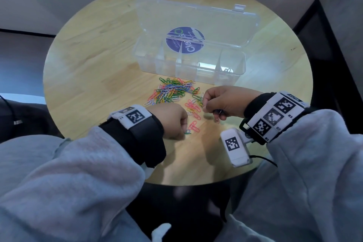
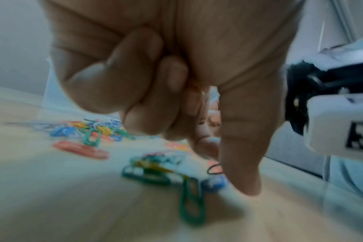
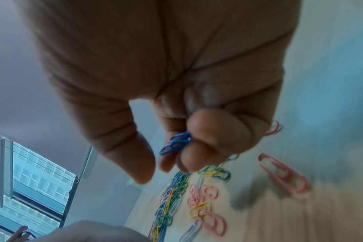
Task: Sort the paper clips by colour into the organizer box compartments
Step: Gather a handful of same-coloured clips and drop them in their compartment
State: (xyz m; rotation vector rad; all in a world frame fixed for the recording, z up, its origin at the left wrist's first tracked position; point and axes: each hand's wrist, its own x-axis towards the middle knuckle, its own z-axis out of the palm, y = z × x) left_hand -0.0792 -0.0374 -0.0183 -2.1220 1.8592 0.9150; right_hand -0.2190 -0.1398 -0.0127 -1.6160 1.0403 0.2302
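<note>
Two hands work over the round wooden table [image 1: 82, 76]. Right hand [image 1: 225, 102] has fingers curled, pinching a few blue paper clips [image 3: 176, 143] above the mixed-colour clip pile [image 1: 174, 92]. Left hand [image 1: 170, 120] is curled low over the table, thumb tip beside a green clip [image 2: 192, 201]; whether it holds anything, I cannot tell. Clear organizer box [image 1: 188, 65] stands open just behind the pile, some clips in its rightmost compartment.

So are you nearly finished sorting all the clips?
Not nearly. Done: only a few clips show in the organizer box, in its rightmost compartment; their colour is unclear. In hand: the right hand holds blue clips; the left hand is curled by a green clip. Left: the mixed pile on the table.
</note>
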